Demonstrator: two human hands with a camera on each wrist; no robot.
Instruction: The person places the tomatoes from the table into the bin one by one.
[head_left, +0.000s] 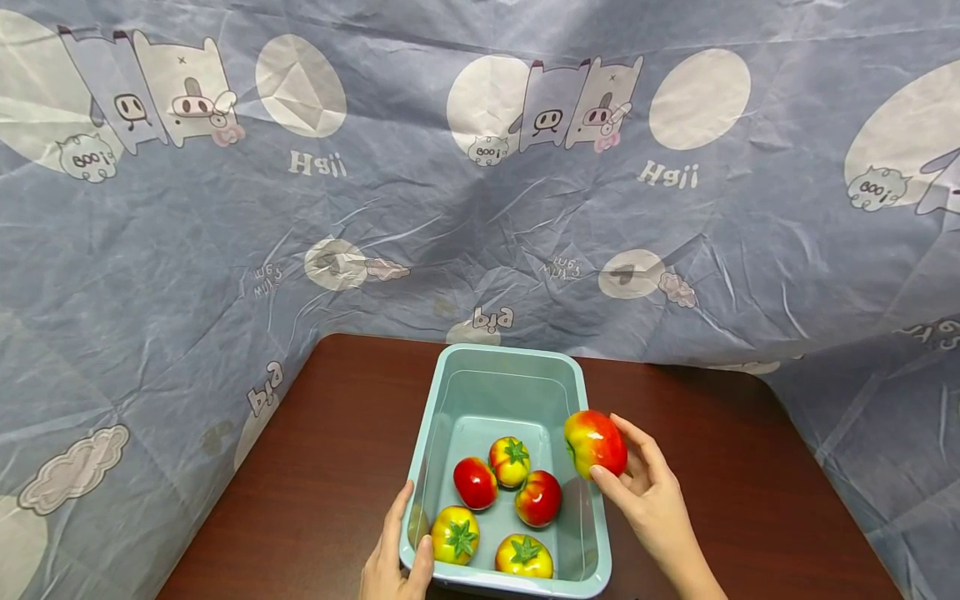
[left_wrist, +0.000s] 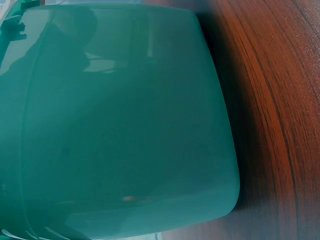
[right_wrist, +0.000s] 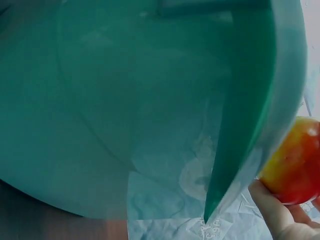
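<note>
My right hand [head_left: 648,492] pinches a glossy red-and-yellow tomato [head_left: 596,444] between thumb and fingers, over the right rim of a pale blue-green plastic tub [head_left: 512,357]. In the right wrist view the same tomato [right_wrist: 295,162] shows at the right edge, beyond the tub rim [right_wrist: 287,65]. My left hand [head_left: 397,554] grips the tub's near left corner, fingers along the outside and thumb at the near rim. Inside lie several more tomatoes, among them a red one [head_left: 476,483] and a yellow one with a green star-shaped top [head_left: 455,535]. The left wrist view shows the tub's outer wall [left_wrist: 125,125], with the hand hidden.
The tub stands on a dark reddish-brown wooden table [head_left: 345,433] with rounded far corners. Behind and around the table hangs a creased grey-blue cloth [head_left: 420,208] printed with cartoon pigs and lettering.
</note>
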